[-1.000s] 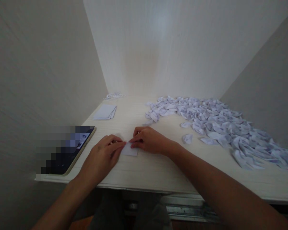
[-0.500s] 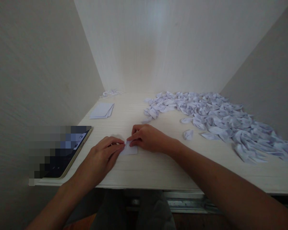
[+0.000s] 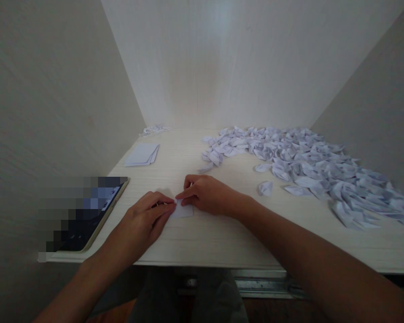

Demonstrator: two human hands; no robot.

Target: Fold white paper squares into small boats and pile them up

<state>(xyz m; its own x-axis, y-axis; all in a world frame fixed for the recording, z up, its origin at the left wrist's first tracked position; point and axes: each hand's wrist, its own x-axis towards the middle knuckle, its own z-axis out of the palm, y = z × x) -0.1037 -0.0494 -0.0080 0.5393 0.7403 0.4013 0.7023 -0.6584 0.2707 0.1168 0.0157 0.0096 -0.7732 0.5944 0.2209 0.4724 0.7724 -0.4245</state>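
A small piece of white paper (image 3: 184, 211) lies on the white table in front of me, partly covered by my fingers. My left hand (image 3: 153, 211) pinches its left edge, thumb and fingertips pressed together. From the right, my right hand (image 3: 202, 193) has its fingers closed on the upper part of the same paper, the index finger reaching to the left hand's fingertips. A fold seems to run between the two hands, though the fingers hide much of it.
Many folded white paper pieces (image 3: 303, 163) are heaped across the right side, one loose piece (image 3: 265, 188) nearer me. A stack of white paper (image 3: 142, 154) lies at left, with thin paper scraps (image 3: 155, 130) behind. A tablet (image 3: 87, 215), partly pixelated, rests by the left wall.
My right index finger has shifted slightly left along the paper toward my left fingertips. The left hand keeps its pinch, and the camera view has moved a little.
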